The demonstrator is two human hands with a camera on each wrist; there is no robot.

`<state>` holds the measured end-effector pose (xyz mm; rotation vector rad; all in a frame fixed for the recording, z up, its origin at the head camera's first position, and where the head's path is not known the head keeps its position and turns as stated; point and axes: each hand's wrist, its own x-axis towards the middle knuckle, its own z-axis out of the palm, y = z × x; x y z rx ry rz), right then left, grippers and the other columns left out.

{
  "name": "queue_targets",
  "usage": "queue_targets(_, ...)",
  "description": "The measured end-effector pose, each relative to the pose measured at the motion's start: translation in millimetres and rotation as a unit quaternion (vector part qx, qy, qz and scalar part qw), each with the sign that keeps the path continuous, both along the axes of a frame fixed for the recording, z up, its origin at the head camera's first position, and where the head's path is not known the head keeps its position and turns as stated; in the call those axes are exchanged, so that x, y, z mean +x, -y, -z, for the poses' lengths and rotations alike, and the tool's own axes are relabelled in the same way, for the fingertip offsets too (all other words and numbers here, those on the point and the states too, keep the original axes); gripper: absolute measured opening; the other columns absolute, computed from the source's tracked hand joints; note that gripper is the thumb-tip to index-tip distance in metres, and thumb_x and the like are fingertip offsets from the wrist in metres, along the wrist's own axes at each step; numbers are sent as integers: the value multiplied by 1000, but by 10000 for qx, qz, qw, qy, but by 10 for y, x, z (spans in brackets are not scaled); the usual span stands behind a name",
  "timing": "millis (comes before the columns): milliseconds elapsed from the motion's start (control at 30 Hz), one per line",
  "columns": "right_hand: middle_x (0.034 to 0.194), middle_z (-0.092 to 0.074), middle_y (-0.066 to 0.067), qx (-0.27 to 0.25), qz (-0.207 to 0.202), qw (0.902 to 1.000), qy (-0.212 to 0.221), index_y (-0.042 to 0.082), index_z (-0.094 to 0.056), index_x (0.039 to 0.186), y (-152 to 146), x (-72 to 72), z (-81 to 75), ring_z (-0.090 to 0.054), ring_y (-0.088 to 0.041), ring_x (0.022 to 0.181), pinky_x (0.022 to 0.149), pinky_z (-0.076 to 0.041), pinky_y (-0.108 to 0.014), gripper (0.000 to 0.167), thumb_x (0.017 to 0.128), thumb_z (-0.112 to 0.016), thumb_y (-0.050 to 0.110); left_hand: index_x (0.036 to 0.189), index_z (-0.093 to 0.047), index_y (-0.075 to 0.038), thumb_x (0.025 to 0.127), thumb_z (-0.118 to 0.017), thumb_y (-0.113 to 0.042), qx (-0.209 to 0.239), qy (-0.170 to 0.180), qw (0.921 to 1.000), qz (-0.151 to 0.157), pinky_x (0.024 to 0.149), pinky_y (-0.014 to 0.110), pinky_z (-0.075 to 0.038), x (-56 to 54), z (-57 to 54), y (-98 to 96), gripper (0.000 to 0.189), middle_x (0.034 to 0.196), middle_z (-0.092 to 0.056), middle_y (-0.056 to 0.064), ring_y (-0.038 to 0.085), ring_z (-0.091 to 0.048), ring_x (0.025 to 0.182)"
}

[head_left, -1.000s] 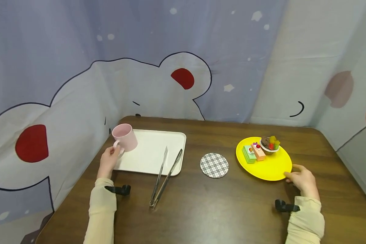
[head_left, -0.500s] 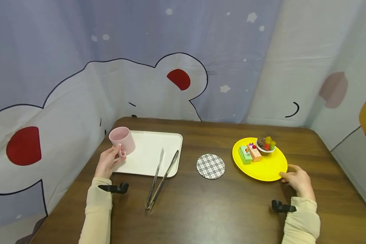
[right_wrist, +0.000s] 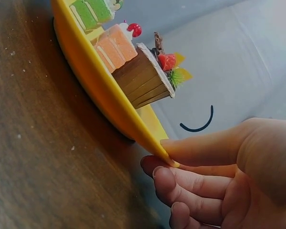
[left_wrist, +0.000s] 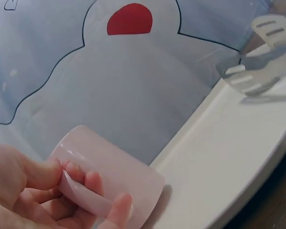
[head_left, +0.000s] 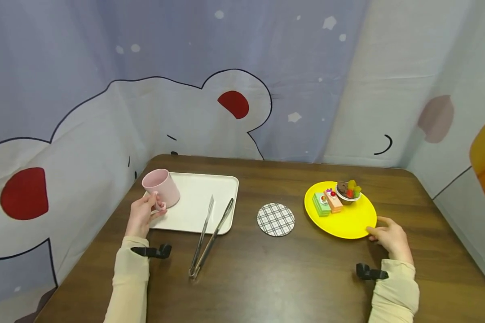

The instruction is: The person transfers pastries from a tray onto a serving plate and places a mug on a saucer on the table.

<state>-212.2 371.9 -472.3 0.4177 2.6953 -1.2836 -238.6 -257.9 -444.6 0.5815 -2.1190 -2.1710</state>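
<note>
My left hand (head_left: 140,216) grips the handle of a pink mug (head_left: 166,188), fingers through the loop and thumb on top, as the left wrist view shows. The mug stands over the left end of a white rectangular tray (head_left: 191,181). At the right, my right hand (head_left: 392,237) pinches the near right rim of a yellow plate (head_left: 357,222), thumb above and fingers beneath. On that plate sit a green cake slice (head_left: 321,205), an orange cake slice (head_left: 333,202) and a fruit-topped cupcake (head_left: 348,193), close together toward the far side.
Metal tongs (head_left: 204,251) lie with their tips on the tray's right part and their hinge end on the brown table (head_left: 266,287). A round checked coaster (head_left: 275,220) lies between tray and plate. A printed curtain (head_left: 186,121) hangs behind the table and along its sides.
The mug has tilted back upright and lowered slightly toward the tray, with the left fingers settling further round its handle. The right hand keeps its pinch on the plate; the whole view shifts slightly left.
</note>
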Motion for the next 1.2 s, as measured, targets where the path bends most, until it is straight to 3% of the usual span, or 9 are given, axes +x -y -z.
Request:
queue_targets(233,73,-70,1,-66,0,10000,16,-18,-24,142,28,9,28,-60,-5,63,61,-46,-24,69,94,-57,20,102,-56,0,101,-47,-31,-44,-101,9998,173,76,22,-57,-13,-123,-83,32,84,-53,-6,3,-57,80)
queue_targets(367,77,-71,-3,-142,18,9999,57,-18,-22,143,28,-1,49,-61,-6,63,61,-47,-24,70,95,-57,19,95,-57,-2,100,-50,-31,52,-297,9988,376,74,22,-57,-34,-205,-147,30,80,-55,-6,3,-60,78)
queue_targets(667,79,-72,-8,-109,-103,9998,-89,-20,-22,142,14,4,50,-61,-5,60,59,-49,-23,68,95,-56,17,89,-58,-2,100,-51,-26,153,-707,9956,596,73,21,-57,-75,-361,-438,27,78,-56,-6,5,-60,77)
queue_targets(1000,86,-72,-16,7,-112,9999,-63,-19,-22,142,-7,12,18,-60,-5,62,60,-48,-23,68,96,-55,19,92,-56,1,101,-50,-25,160,-767,9939,776,71,22,-57,-187,-401,-851,28,76,-57,-5,6,-60,75)
queue_targets(1200,82,-72,-8,-53,-88,9999,-10,-19,-22,142,-4,5,-3,-61,-5,63,62,-47,-24,68,96,-55,19,93,-56,2,102,-48,-25,41,-775,9916,1038,72,24,-57,-213,-417,-1108,29,75,-59,-4,7,-60,76)
